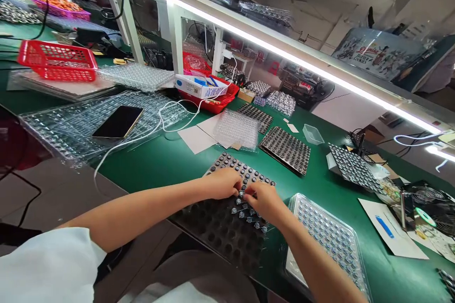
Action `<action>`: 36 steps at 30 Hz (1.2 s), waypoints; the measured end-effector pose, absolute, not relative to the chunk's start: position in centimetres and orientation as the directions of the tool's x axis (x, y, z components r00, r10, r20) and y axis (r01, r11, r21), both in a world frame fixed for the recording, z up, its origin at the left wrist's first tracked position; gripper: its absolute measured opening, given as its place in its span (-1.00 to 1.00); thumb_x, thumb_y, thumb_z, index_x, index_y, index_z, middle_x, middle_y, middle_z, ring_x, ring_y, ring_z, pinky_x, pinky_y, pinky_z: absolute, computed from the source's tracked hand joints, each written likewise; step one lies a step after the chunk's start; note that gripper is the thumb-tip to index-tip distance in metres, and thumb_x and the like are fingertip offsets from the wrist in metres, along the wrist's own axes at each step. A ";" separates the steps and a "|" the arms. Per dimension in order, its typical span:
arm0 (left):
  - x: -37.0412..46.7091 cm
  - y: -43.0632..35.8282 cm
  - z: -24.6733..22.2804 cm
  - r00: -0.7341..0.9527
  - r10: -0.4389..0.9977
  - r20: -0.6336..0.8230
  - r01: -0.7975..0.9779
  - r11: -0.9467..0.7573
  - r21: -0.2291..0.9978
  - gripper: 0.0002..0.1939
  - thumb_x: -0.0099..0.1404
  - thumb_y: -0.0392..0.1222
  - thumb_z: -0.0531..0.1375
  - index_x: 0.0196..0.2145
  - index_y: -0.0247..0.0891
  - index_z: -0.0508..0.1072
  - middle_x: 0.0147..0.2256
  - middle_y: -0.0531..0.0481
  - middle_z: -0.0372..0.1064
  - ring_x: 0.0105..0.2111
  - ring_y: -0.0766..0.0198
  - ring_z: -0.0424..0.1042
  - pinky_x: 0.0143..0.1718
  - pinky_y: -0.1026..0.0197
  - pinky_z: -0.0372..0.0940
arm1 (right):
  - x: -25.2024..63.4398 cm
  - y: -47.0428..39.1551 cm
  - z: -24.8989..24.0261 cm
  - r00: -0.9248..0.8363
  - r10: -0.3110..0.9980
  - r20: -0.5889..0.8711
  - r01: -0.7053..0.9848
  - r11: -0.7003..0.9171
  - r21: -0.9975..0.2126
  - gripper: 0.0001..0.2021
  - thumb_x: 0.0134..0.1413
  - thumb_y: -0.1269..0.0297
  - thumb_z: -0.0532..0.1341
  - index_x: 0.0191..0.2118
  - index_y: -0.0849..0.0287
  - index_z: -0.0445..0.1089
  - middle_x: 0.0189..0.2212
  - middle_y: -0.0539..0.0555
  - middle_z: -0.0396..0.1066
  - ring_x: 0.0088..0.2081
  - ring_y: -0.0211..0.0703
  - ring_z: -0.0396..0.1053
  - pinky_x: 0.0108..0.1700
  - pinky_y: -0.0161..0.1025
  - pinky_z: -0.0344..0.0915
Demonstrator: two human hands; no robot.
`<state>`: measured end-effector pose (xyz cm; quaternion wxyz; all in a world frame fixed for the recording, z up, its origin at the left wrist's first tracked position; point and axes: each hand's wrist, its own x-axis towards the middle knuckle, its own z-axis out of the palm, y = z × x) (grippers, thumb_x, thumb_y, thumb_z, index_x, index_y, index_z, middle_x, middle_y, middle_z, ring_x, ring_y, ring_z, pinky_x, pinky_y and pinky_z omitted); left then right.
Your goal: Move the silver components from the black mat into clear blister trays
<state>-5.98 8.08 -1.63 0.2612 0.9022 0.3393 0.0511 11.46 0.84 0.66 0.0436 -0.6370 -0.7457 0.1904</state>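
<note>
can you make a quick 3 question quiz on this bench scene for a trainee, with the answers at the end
1. Multiple choice: the left hand and right hand are both working over what?
a) a red basket
b) the dark tray nearest the person
c) a white box

2. True or false: the phone lies on clear plastic trays.

3. Fill in the blank: the clear tray of small parts is on the person's ____ side of that dark tray.

Key: 1. b; 2. true; 3. right
</note>
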 end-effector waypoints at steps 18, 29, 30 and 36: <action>-6.8 8.9 -1.0 0.654 0.755 -0.043 0.572 -0.457 0.681 -0.83 0.13 -0.10 0.19 -0.46 -0.25 0.46 -0.47 0.05 0.46 -0.42 0.26 0.38 -0.42 0.30 0.14 | 12.1 -0.8 1.5 -0.078 0.997 -0.022 0.949 0.067 -0.308 -0.95 -0.03 0.32 0.19 -0.44 0.15 0.38 -0.38 0.02 0.44 -0.26 -0.19 0.31 -0.21 -0.26 0.04; -0.4 4.3 2.2 0.801 0.598 -0.028 0.389 -0.484 0.784 -0.75 0.21 -0.02 0.11 -0.41 -0.25 0.44 -0.49 0.06 0.39 -0.48 0.31 0.31 -0.46 0.32 0.11 | 27.2 -15.2 2.1 0.356 0.930 -0.097 0.812 -0.359 -0.460 -0.82 0.12 0.20 0.08 -0.40 0.15 0.33 -0.45 0.01 0.38 -0.38 -0.20 0.28 -0.31 -0.28 0.13; 1.1 3.6 2.3 0.824 0.567 -0.021 0.368 -0.507 0.780 -0.76 0.22 -0.05 0.11 -0.41 -0.25 0.44 -0.47 0.05 0.40 -0.46 0.30 0.32 -0.45 0.31 0.12 | 27.2 -15.5 1.8 0.350 0.931 -0.105 0.820 -0.359 -0.445 -0.82 0.12 0.20 0.07 -0.40 0.15 0.32 -0.44 0.01 0.38 -0.37 -0.20 0.28 -0.31 -0.28 0.12; 8.9 0.2 1.1 0.909 0.416 0.025 0.285 -0.665 0.690 -0.87 0.20 -0.18 0.14 -0.38 -0.24 0.46 -0.33 -0.02 0.45 -0.28 0.22 0.37 -0.29 0.27 0.20 | 25.9 -14.7 0.6 0.355 0.926 -0.126 0.868 -0.377 -0.325 -0.83 0.09 0.29 0.06 -0.43 0.14 0.35 -0.44 0.04 0.42 -0.35 -0.17 0.30 -0.31 -0.26 0.06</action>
